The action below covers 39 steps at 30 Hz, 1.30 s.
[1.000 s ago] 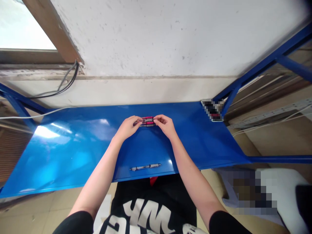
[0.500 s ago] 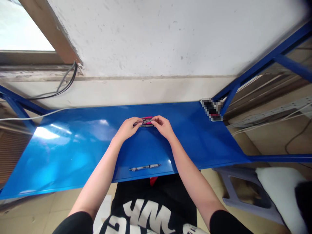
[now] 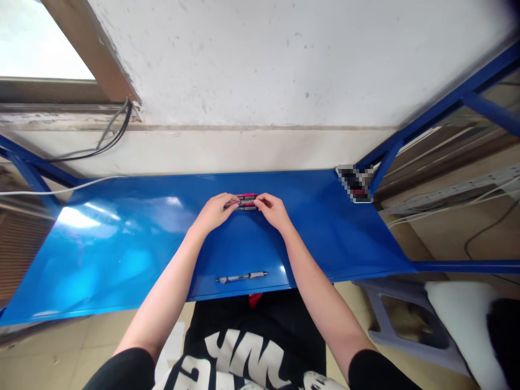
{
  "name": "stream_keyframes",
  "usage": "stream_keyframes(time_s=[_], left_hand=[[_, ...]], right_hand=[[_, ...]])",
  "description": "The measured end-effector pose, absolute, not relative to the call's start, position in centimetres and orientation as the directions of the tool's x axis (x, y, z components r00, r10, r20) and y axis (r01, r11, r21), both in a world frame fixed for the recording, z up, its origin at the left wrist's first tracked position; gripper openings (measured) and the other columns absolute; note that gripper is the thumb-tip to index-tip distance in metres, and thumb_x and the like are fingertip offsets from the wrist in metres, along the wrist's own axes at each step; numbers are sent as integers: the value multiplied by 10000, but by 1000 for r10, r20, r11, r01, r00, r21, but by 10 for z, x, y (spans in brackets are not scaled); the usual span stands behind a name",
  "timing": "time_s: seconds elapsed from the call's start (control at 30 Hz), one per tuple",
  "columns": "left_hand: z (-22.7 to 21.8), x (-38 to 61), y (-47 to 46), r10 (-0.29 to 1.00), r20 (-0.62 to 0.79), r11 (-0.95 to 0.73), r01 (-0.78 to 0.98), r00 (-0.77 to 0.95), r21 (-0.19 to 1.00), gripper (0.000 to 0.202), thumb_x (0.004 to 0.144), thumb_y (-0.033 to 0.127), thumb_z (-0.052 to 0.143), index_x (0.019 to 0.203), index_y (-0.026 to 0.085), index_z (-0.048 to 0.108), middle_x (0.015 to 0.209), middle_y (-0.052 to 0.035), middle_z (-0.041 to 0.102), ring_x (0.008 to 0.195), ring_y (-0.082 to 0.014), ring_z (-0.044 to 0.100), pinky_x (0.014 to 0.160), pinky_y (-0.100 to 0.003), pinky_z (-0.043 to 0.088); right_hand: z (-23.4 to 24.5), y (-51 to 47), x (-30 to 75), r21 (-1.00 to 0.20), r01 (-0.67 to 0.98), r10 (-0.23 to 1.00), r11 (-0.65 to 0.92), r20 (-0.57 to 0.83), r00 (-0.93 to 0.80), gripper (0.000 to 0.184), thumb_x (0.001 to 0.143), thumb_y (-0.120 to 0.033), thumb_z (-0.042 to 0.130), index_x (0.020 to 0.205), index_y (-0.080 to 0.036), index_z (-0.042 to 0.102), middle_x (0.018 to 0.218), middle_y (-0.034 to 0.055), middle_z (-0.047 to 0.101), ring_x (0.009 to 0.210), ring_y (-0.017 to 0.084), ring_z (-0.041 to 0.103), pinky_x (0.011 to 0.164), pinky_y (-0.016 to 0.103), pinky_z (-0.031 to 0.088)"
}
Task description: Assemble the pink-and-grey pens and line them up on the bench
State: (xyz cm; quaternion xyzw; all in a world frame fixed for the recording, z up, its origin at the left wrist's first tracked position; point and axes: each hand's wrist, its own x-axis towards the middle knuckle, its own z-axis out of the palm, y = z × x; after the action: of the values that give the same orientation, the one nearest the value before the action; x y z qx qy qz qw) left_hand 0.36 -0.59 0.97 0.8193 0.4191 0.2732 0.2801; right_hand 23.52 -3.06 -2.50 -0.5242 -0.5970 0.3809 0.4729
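Note:
A small bundle of pink and grey pens (image 3: pixel 246 201) lies sideways on the blue metal shelf (image 3: pixel 122 244), toward its back middle. My left hand (image 3: pixel 213 212) pinches the bundle's left end with its fingertips. My right hand (image 3: pixel 273 210) grips the right end the same way. Both hands rest low on the shelf surface. A single grey pen (image 3: pixel 242 277) lies apart near the front edge, between my forearms, touched by neither hand.
A white wall rises behind the shelf. Black and white cables (image 3: pixel 97 149) run along the ledge at the left. A blurred object (image 3: pixel 355 183) sits at the shelf's back right corner. A grey stool (image 3: pixel 410 319) stands on the floor at the right.
My right hand has slid slightly left along the pen bundle, closing the gap between the hands. The loose pen has not moved.

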Motion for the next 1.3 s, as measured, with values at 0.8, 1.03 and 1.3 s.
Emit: stream_keyframes(time_s=[0.8, 1.03, 1.3], left_hand=[[10, 6, -8, 825, 222, -513, 525, 520, 679, 163, 960, 254, 620, 1061, 217, 743, 1116, -73, 766, 1034, -247, 710, 941, -391, 538], [9, 7, -8, 827, 264, -536, 554, 496, 637, 121, 948, 247, 657, 1020, 219, 750, 1075, -61, 779, 993, -231, 713, 907, -365, 542], [10, 12, -10, 690, 525, -723, 508, 498, 468, 110, 968, 273, 663, 957, 219, 759, 949, -53, 789, 882, -223, 668, 827, -375, 526]], right_hand=[[-27, -29, 237, -897, 363, 965, 254, 259, -34, 338, 947, -488, 600, 733, -229, 640, 829, 46, 652, 773, 201, 604, 754, 340, 485], [-21, -30, 237, -877, 409, 968, 252, 237, -87, 461, 992, -499, 522, 628, -224, 587, 744, 36, 619, 728, 192, 583, 730, 335, 447], [-21, -29, 240, -921, 335, 980, 197, 185, -69, 530, 996, -585, 483, 629, -215, 579, 720, 19, 591, 679, 172, 567, 711, 324, 435]])
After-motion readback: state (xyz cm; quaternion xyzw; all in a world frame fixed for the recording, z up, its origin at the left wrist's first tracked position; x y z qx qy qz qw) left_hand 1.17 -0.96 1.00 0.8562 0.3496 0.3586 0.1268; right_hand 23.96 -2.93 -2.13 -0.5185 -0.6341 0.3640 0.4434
